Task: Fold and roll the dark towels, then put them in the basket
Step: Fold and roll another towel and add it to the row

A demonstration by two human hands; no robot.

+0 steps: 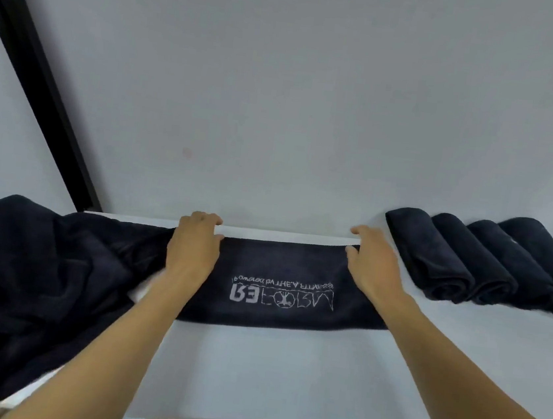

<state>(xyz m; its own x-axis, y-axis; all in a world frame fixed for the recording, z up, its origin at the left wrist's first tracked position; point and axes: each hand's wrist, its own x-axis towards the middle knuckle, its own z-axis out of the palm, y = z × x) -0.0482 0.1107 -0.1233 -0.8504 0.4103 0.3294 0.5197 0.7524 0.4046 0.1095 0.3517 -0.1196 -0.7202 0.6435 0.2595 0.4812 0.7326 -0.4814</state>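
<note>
White table (pixel 283 375). Flat folded dark towel (pixel 279 264) with pale print at centre, along the far edge. Loose dark towel heap (pixel 35 285) at 9 o'clock. Four rolled dark towels (pixel 489 264) at 3 o'clock, side by side and touching.

I find bare tabletop (pixel 266 373) open on the near side of the flat towel (pixel 279 264). A heaped towel pile (pixel 18 283) blocks the left, four rolled towels (pixel 462 261) the right, the wall (pixel 280 106) the far side.
</note>
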